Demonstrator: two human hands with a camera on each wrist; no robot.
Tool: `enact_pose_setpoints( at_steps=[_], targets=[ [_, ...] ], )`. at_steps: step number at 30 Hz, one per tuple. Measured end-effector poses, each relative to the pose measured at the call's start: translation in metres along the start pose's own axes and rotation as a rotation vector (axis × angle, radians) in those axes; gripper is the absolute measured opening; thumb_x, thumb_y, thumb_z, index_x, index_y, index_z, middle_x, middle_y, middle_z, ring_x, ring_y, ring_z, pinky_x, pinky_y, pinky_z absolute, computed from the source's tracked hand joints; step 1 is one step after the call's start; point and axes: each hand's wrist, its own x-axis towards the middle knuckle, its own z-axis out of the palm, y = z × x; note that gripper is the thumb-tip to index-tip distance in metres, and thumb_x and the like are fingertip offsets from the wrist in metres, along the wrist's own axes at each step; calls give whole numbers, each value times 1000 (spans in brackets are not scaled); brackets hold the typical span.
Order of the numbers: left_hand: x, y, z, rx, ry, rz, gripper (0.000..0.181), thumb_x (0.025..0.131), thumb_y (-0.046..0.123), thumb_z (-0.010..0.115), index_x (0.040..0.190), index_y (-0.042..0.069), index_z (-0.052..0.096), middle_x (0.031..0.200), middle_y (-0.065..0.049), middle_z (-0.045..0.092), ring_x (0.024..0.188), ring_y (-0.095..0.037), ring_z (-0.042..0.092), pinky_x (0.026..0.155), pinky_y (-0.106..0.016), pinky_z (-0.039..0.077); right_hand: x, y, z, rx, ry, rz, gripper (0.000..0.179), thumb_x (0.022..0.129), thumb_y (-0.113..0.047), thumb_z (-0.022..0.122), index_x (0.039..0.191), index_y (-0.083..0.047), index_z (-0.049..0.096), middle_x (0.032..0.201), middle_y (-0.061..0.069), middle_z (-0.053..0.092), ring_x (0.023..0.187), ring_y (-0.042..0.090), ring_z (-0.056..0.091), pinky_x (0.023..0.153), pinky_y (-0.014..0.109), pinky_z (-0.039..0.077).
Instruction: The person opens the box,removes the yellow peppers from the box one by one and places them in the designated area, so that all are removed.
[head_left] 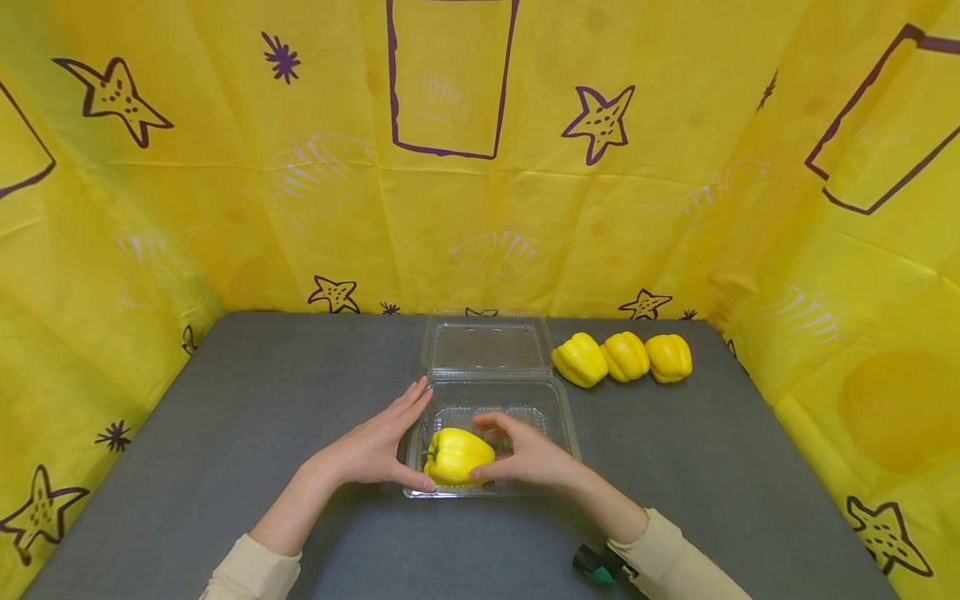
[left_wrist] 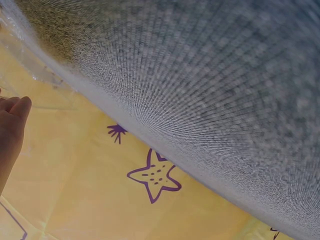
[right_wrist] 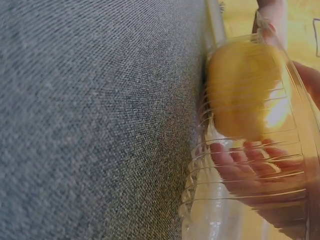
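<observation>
A yellow bell pepper (head_left: 459, 457) lies on its side, stem to the left, in the front left part of a clear plastic clamshell box (head_left: 564, 417). My right hand (head_left: 528, 454) is at its right end, thumb on the near side and curled fingers behind. Through the box wall in the right wrist view, the fingers (right_wrist: 250, 167) show close beside the pepper (right_wrist: 245, 90). My left hand (head_left: 375, 442) spans the box's left edge with fingers extended, its thumb tip by the front rim near the stem. The left wrist view catches only part of that hand (left_wrist: 10, 130).
The box's lid (head_left: 487, 346) stands open at the back. Three more yellow bell peppers (head_left: 626, 357) sit in a row right of it on the grey tabletop (head_left: 300, 375). Yellow patterned cloth (head_left: 487, 217) encloses the table's back and sides. A dark strapped device (head_left: 600, 567) is at my right wrist.
</observation>
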Motion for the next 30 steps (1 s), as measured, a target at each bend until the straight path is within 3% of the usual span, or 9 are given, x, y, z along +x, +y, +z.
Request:
enact_pose_setpoints(
  at_steps=[9, 30],
  targets=[
    [0, 0, -1, -12, 4, 17, 128, 65, 70, 76, 157, 7, 12, 164, -3, -3, 148, -29, 4, 110, -58, 25, 5, 2, 4, -52, -29, -8, 70, 79, -28, 80, 138, -8, 49, 131, 1, 55, 114, 21, 54, 87, 29, 51],
    [0, 0, -1, -19, -4, 16, 128, 66, 69, 77, 157, 7, 12, 164, -4, -3, 149, -28, 4, 110, -57, 26, 7, 2, 6, -80, -69, 19, 67, 80, -29, 80, 137, -11, 49, 125, -1, 59, 105, 15, 58, 87, 31, 49]
  ],
)
